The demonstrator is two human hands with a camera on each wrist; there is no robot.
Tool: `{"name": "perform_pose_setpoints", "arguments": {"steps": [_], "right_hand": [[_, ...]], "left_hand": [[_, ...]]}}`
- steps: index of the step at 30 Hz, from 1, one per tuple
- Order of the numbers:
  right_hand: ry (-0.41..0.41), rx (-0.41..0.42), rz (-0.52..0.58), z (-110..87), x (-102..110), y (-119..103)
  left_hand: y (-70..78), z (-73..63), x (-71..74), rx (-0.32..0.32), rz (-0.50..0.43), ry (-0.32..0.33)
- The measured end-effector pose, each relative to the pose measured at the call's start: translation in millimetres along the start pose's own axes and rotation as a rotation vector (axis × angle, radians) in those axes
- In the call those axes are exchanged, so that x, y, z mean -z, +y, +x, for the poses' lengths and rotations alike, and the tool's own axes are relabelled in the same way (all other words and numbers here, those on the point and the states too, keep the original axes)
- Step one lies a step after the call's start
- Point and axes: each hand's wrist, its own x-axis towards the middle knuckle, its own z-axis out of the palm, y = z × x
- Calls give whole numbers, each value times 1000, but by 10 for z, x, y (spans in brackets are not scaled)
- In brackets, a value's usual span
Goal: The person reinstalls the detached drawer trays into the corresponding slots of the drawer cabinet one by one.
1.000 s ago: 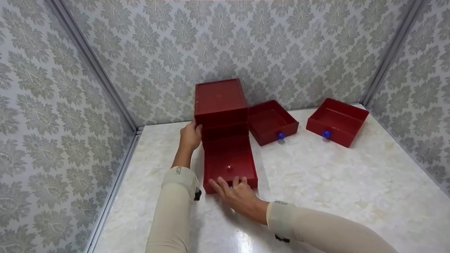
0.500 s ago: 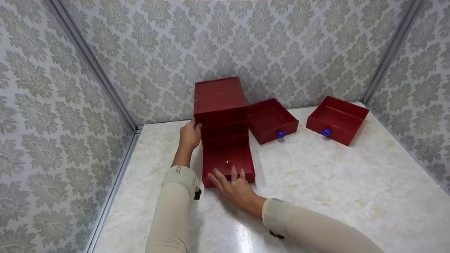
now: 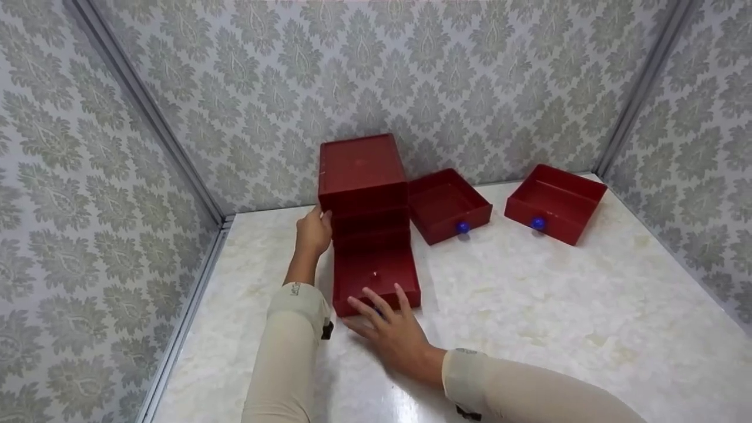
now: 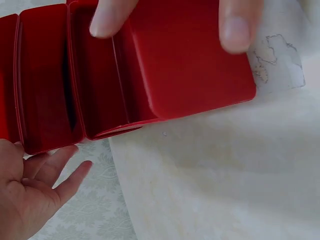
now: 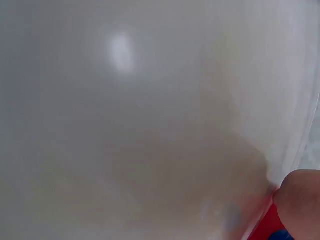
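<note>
A red cabinet [image 3: 363,167] stands against the back wall, its two upper slots without drawers. Its bottom drawer [image 3: 376,264] juts out toward me. My left hand [image 3: 313,232] rests against the cabinet's left side, thumb by the front edge. Its fingers look loosely straight in the left wrist view. My right hand [image 3: 393,335] lies spread at the drawer's front, fingers over its front edge, partly covering a blue knob. In the right wrist view, a fingertip [image 5: 300,202] sits at the red front, close to the blue knob [image 5: 281,235].
Two loose red drawers, one [image 3: 449,202] beside the cabinet and another [image 3: 555,202] farther right, each with a blue knob, lie on the marbled white table [image 3: 529,305]. Patterned walls [image 3: 364,70] with grey corner strips enclose the back and sides.
The bottom drawer has slid a little into the cabinet. My right hand's fingers have spread and shifted back slightly toward me. The left hand keeps its place on the cabinet's side.
</note>
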Motion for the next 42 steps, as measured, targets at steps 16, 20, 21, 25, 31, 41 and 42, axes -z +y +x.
{"name": "perform_pose_setpoints", "arguments": {"steps": [16,20,21,25,31,41,42], "right_hand": [[-148,56,522,-59,24,131],[-217,48,524,22,-7,222],[-231,49,519,42,-17,241],[-252,57,500,109,-50,292],[-209,42,487,179,-92,373],[-172,47,512,237,-125,469],[-172,50,511,242,-123,468]], "left_hand": [[-13,-21,-1,10,-18,22],[-19,-22,-12,29,-20,10],[-19,-24,-15,35,-23,6],[-16,-29,-26,38,-31,0],[2,-22,-36,16,-17,19],[23,-17,-16,-5,-12,25],[20,-17,-17,-5,-11,25]]}}
